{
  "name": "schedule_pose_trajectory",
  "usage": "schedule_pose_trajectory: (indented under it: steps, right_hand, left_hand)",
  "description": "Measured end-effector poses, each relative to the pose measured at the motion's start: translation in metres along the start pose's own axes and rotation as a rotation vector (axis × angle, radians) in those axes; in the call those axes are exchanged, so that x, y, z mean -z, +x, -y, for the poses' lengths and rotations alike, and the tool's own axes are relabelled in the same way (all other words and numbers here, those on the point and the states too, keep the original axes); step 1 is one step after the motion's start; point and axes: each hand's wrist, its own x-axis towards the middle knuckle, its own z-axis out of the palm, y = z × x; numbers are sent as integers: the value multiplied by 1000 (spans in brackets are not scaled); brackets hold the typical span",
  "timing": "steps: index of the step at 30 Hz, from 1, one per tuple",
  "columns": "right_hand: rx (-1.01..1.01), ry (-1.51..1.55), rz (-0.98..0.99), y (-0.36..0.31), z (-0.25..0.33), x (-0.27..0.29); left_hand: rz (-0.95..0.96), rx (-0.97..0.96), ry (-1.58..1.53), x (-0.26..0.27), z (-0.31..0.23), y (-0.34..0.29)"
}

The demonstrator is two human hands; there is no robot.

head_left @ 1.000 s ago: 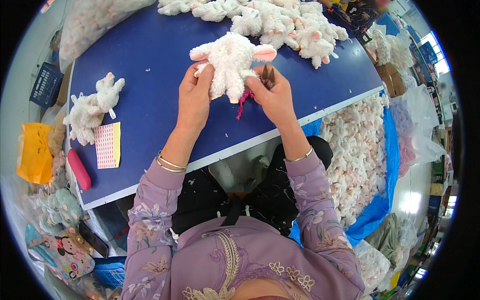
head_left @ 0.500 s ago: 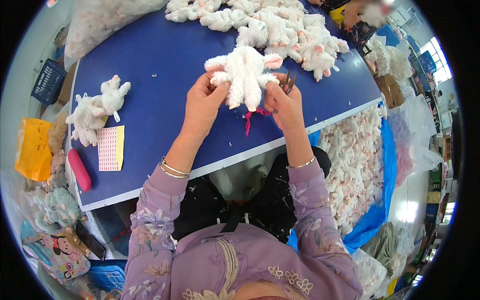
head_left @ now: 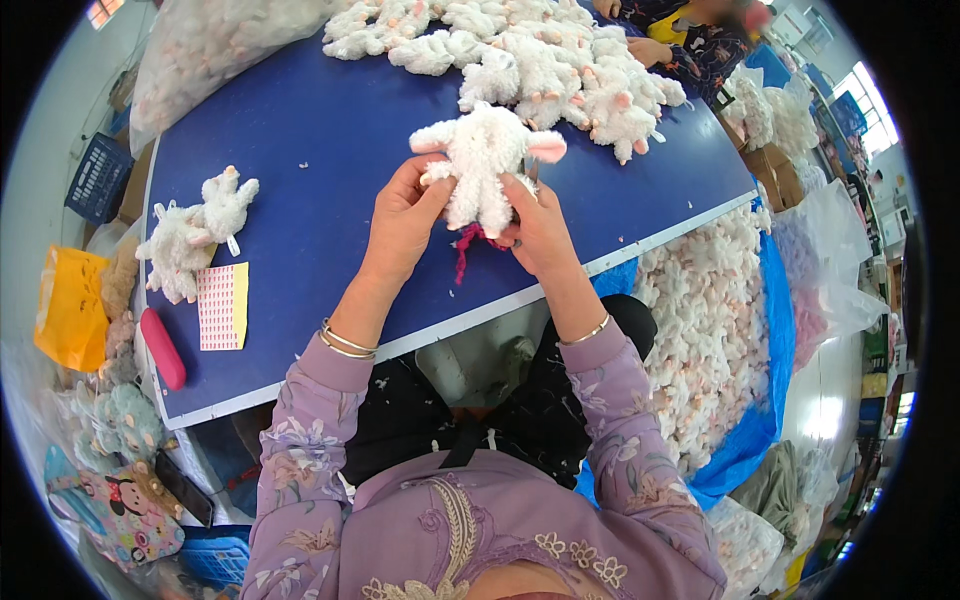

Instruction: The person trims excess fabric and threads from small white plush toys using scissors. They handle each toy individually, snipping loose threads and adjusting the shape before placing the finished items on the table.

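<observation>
A white fluffy plush toy [head_left: 482, 160] with pink-lined ears hangs upright between my hands above the blue table. My left hand [head_left: 408, 205] pinches one side of it, thumb in front. On its other side, the thumb of my right hand [head_left: 540, 222] presses on the body near a leg. Small metal scissors [head_left: 533, 170] are tucked in that same right hand, mostly hidden behind the fingers. Just below the toy lies a bright pink ribbon or cord [head_left: 464, 245] on the table. My right fingers partly cover its end.
More white plush toys [head_left: 540, 60] are heaped at the table's far side, near a co-worker's hand [head_left: 650, 50]. At left lie two plush toys [head_left: 185, 240], a sticker sheet [head_left: 220, 305] and a pink case [head_left: 162, 348]. A blue-lined pile [head_left: 700, 330] of plush pieces stands at right.
My right hand has moved left and inward, from the toy's limb onto its body. The scissors are now more hidden. The co-worker's hands and sleeve show more at the far right.
</observation>
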Motion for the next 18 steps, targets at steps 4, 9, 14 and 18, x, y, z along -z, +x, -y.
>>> schedule_pose_trajectory:
  steps: [4, 9, 14, 18]
  right_hand:
    - [321, 338, 66, 2, 40, 31]
    - [555, 300, 118, -25, 137, 37]
    - [105, -221, -122, 51, 95, 47]
    - [174, -775, 53, 106, 42, 31]
  left_hand:
    - [1, 66, 112, -10, -10, -2]
    - [30, 180, 230, -1, -2, 12]
    - [77, 91, 458, 3, 3, 62]
    - [3, -145, 507, 35, 1, 135]
